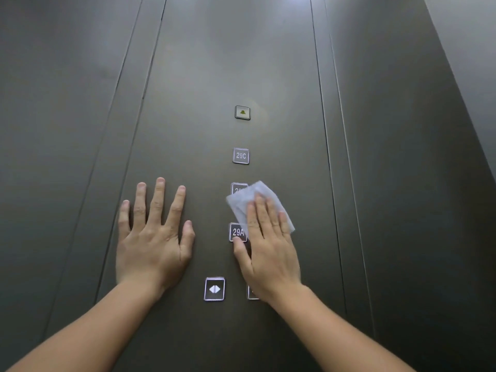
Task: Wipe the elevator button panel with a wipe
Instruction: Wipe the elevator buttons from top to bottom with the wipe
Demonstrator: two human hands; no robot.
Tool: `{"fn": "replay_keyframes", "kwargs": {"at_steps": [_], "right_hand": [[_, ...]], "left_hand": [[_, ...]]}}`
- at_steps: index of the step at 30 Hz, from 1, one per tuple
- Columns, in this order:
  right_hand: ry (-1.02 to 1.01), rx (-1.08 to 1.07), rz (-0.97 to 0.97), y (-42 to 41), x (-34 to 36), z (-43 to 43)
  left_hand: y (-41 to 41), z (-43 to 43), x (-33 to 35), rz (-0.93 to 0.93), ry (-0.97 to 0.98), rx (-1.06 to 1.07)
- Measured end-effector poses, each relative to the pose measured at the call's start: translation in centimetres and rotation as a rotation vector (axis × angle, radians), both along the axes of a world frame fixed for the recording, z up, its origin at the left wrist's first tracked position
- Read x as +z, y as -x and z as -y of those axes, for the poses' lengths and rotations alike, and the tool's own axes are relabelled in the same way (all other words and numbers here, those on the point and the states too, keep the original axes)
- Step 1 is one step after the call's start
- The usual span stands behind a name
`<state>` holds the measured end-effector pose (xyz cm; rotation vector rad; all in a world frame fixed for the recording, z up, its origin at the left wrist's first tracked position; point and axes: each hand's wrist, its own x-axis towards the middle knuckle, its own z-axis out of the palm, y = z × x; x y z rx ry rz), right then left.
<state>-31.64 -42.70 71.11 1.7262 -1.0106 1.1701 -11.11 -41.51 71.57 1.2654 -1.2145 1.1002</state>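
The wipe (257,204) is pressed flat against the elevator button panel (214,76) under the right hand (269,248), whose fingers (264,218) are laid close together and extended, with the thumb touching the lower edge of the 29A button (237,232). The buttons are set in a single vertical column, so the long axis of the work runs up and down the panel; the unwiped 29C button (241,156) and the bell button (242,112) lie straight above the fingertips, while the button between 29C and 29A (236,187) is half covered by the upper corner of the wipe. The right hand is judged the nearer one to the column, touching it, whereas the left hand (153,237) is planted flat with its fingers (158,200) spread on bare panel well to the left, apparently as a brace. Below, the door-open button (214,289) is seen clear, and a second button (252,292) beside it is mostly hidden by the right wrist. The panel is a dark, brushed metal sheet with a soft sheen and narrow vertical seams at either side; the buttons are small raised squares with bright rims and glossy faces. The wipe is thin, pale and slightly translucent, creased, and appears damp, though that cannot be confirmed.
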Motion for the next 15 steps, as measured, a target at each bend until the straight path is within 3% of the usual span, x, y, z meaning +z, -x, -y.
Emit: {"fn": "replay_keyframes", "kwargs": {"at_steps": [3,8,15], "right_hand": [[0.006,0.051,0.021,-2.0,-3.3,-0.1],[0.097,0.101,-0.276,-2.3,-5.7,0.1],[-0.026,-0.018,0.143,-1.2,-3.4,-0.4]], "left_hand": [[0.3,0.0,-0.5,-0.018,-0.012,-0.014],[0.2,0.0,-0.8,-0.002,-0.023,-0.031],[0.5,-0.1,-1.8,0.002,-0.037,-0.01]]}}
